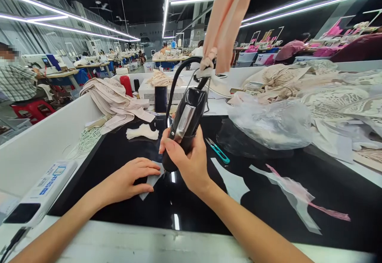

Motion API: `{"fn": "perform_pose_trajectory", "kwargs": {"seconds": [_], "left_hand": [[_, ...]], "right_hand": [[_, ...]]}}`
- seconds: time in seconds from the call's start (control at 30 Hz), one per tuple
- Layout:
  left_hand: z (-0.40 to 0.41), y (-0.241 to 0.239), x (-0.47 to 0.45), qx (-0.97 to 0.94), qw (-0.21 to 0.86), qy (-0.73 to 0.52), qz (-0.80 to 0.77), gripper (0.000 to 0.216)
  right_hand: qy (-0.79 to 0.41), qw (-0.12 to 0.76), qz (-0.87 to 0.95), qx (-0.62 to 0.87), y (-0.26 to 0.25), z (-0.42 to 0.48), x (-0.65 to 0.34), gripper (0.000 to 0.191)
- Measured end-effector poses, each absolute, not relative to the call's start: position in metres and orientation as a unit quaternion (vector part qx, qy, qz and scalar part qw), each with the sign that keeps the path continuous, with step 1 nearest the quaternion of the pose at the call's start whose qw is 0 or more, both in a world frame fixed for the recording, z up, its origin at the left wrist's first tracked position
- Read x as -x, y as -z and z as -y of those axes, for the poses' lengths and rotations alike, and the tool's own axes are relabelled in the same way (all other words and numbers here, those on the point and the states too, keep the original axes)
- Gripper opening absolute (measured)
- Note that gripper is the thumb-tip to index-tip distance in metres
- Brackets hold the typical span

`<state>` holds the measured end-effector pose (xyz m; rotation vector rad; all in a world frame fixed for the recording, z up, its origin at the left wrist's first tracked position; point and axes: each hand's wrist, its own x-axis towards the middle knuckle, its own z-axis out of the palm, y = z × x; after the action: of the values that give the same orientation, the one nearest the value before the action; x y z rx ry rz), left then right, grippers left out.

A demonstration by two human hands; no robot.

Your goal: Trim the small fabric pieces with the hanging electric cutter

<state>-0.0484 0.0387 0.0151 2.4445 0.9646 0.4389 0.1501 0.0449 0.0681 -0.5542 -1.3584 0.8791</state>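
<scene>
Gripping a black handheld tool (185,121) in my right hand (188,161), left hand (131,179) flat on a fabric piece (151,184); fingertips (155,171) beside the tip risk injury.

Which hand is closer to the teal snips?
Right. The right hand, gripping the black tool, is just left of the teal snips; the left hand presses fabric farther left.

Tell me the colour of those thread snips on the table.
Teal: the thread snips beside the handheld tool, clearest in head view.
</scene>
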Motion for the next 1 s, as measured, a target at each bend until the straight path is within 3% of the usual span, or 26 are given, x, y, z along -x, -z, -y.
{"fn": "perform_pose_trajectory", "kwargs": {"seconds": [0.67,1.0], "left_hand": [[-0.038,-0.014,0.047,-0.891,0.234,-0.17,-0.349,0.038],[-0.039,-0.013,0.047,-0.891,0.233,-0.177,-0.347,0.038]], "right_hand": [[-0.34,0.666,0.599,0.286,-0.056,-0.053,-0.136,0.025],[-0.371,0.691,0.561,0.265,-0.065,-0.05,-0.141,0.026]]}}
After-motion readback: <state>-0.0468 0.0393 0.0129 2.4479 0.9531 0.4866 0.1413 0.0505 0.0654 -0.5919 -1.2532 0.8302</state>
